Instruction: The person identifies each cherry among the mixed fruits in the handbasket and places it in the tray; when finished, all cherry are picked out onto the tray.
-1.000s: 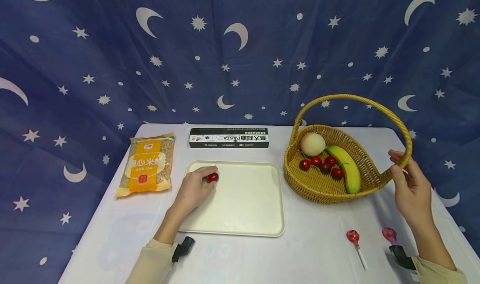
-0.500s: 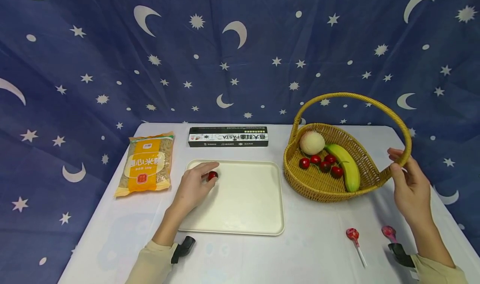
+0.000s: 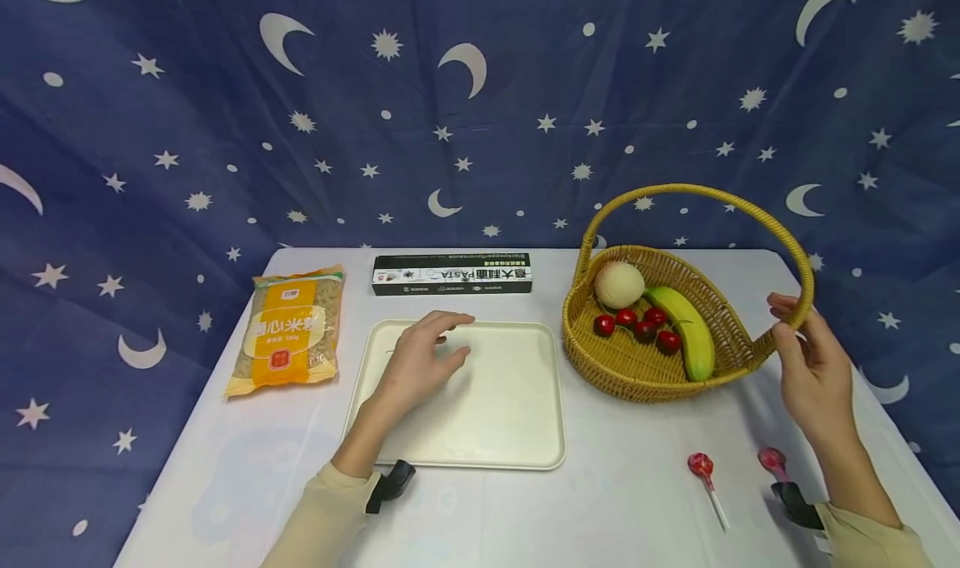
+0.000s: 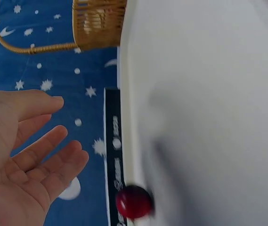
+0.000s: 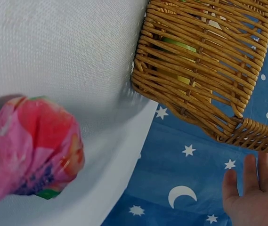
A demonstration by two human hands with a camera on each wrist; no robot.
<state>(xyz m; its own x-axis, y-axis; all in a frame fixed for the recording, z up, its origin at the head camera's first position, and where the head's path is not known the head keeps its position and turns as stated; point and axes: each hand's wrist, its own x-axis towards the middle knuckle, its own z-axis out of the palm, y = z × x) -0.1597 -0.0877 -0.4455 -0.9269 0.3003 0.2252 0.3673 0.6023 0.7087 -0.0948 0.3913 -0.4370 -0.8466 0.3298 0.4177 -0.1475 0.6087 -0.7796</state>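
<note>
**A:** ok so how far along is this? Left hand [image 3: 418, 365] hangs over the tray [image 3: 510, 410] toward ten o'clock, fingers loosely spread, nothing in them.

**B:** Early days, I reckon. One cherry [image 4: 134, 202] is on the tray, nobody gripping it. Five more cherries [image 3: 645, 331] sit in the basket [image 3: 637, 391] (two-thirty from the tray) with a banana [image 3: 686, 332] and a pale round fruit [image 3: 619, 285]. So one looks placed; whether the other five are meant to follow, no clue.

**A:** And the right hand [image 3: 821, 381]?

**B:** Basket's three o'clock, thumb and a finger pinching the handle [image 3: 807, 289] low down, other fingers fairly straight. Probably steadying it.

**A:** Wait, where's that tray cherry in the head view?

**B:** Blocked by the left hand; only a thin stem-like line [image 3: 390, 351] pokes out at the hand's ten o'clock. Left wrist view has the cherry plainly, near the tray's edge. Right wrist view misses the tray but gets a huge lollipop [image 5: 39, 146] close-up.
</note>
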